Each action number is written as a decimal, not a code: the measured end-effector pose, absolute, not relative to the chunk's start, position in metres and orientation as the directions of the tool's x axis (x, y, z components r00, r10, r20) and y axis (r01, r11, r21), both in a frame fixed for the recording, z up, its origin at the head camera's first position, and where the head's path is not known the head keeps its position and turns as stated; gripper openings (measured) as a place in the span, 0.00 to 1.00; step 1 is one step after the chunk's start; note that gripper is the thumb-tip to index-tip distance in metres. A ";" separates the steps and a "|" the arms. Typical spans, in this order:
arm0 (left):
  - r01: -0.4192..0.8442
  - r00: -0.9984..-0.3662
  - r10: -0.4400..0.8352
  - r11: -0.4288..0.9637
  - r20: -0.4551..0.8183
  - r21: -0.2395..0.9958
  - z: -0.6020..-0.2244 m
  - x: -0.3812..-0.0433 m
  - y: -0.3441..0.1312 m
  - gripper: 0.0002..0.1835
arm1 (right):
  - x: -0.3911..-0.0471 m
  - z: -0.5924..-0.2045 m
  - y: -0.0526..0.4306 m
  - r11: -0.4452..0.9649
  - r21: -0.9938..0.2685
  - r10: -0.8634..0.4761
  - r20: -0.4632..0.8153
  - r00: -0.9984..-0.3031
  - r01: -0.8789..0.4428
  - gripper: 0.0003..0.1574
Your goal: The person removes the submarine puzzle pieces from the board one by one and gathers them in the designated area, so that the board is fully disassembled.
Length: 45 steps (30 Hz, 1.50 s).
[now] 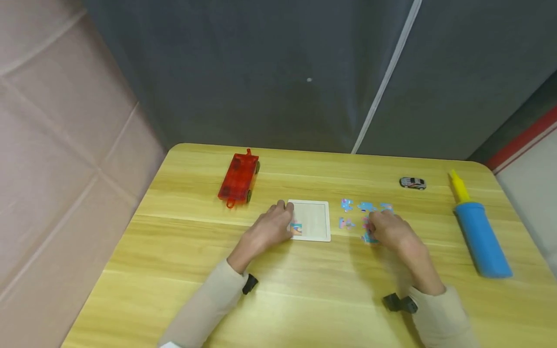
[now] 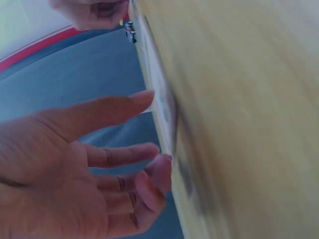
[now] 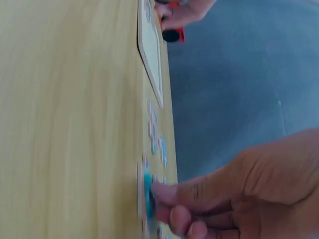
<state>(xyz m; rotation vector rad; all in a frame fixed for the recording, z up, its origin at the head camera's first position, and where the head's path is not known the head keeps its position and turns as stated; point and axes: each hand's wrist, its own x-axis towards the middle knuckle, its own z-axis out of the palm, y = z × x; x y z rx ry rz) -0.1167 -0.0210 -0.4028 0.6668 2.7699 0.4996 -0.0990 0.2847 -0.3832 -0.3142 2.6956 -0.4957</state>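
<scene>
A white puzzle tray (image 1: 316,220) lies on the table, with one colourful puzzle piece (image 1: 297,229) in its lower left corner. My left hand (image 1: 271,225) rests at the tray's left edge; in the left wrist view its thumb is straight and its fingers are loosely bent against the rim. To the right of the tray, my right hand (image 1: 395,234) pinches a teal puzzle piece (image 3: 148,195) between thumb and fingers, just at the tabletop. Several other blue and pink puzzle pieces (image 1: 366,206) lie around it, some partly hidden by the hand.
Left of the tray stands a red toy wagon (image 1: 238,178). A small silver toy car (image 1: 412,183) is at the back right, near a blue hand pump (image 1: 482,239) with a yellow nozzle. A dark curtain (image 1: 261,72) hangs behind the wooden table (image 1: 174,241).
</scene>
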 end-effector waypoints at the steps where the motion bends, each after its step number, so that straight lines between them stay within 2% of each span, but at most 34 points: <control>1: 0.378 -0.867 0.468 0.841 -0.171 0.387 -0.405 -0.118 -0.022 0.27 | -0.099 -0.383 0.281 0.914 -0.368 -0.295 -0.307 -0.905 -0.173 0.07; 5: 0.336 -0.869 0.445 0.852 -0.216 0.402 -0.409 -0.121 -0.023 0.42 | -0.102 -0.378 0.253 0.901 -0.354 -0.335 -0.202 -0.920 -0.251 0.09; 9: 0.287 -0.870 0.411 0.870 -0.270 0.402 -0.401 -0.119 -0.023 0.52 | -0.112 -0.379 0.210 0.845 -0.426 -0.388 -0.072 -0.919 -0.324 0.10; 12: 0.274 -0.867 0.400 0.880 -0.298 0.387 -0.402 -0.121 -0.025 0.52 | -0.119 -0.388 0.179 0.782 -0.481 -0.471 -0.039 -0.881 -0.397 0.02; 14: 0.282 -0.861 0.407 0.882 -0.306 0.379 -0.402 -0.122 -0.026 0.50 | -0.121 -0.396 0.164 0.760 -0.498 -0.514 -0.066 -0.855 -0.418 0.11; 16: 0.305 -0.850 0.426 0.877 -0.309 0.370 -0.403 -0.123 -0.027 0.50 | -0.120 -0.404 0.154 0.765 -0.492 -0.523 -0.097 -0.847 -0.416 0.15; 19: 0.354 -0.833 0.459 0.871 -0.309 0.339 -0.402 -0.123 -0.027 0.47 | -0.116 -0.413 0.147 0.775 -0.482 -0.510 -0.096 -0.855 -0.409 0.14; 24: 0.374 -0.799 0.484 0.865 -0.357 0.335 -0.407 -0.125 -0.026 0.45 | -0.113 -0.418 0.143 0.763 -0.478 -0.504 -0.019 -0.864 -0.435 0.14; 31: 0.393 -0.786 0.495 0.862 -0.369 0.321 -0.407 -0.123 -0.026 0.43 | -0.119 -0.435 0.146 0.728 -0.502 -0.514 0.052 -0.856 -0.468 0.19; 36: 0.400 -0.782 0.502 0.859 -0.370 0.320 -0.428 -0.132 -0.027 0.46 | -0.117 -0.424 0.145 0.701 -0.584 -0.484 0.032 -0.874 -0.410 0.14; 41: 0.412 -0.786 0.500 0.862 -0.364 0.295 -0.442 -0.137 -0.027 0.50 | -0.119 -0.424 0.149 0.670 -0.631 -0.499 0.009 -0.866 -0.392 0.18; 45: 0.406 -0.788 0.487 0.871 -0.377 0.276 -0.446 -0.138 -0.025 0.51 | -0.122 -0.418 0.163 0.639 -0.694 -0.507 -0.055 -0.860 -0.332 0.11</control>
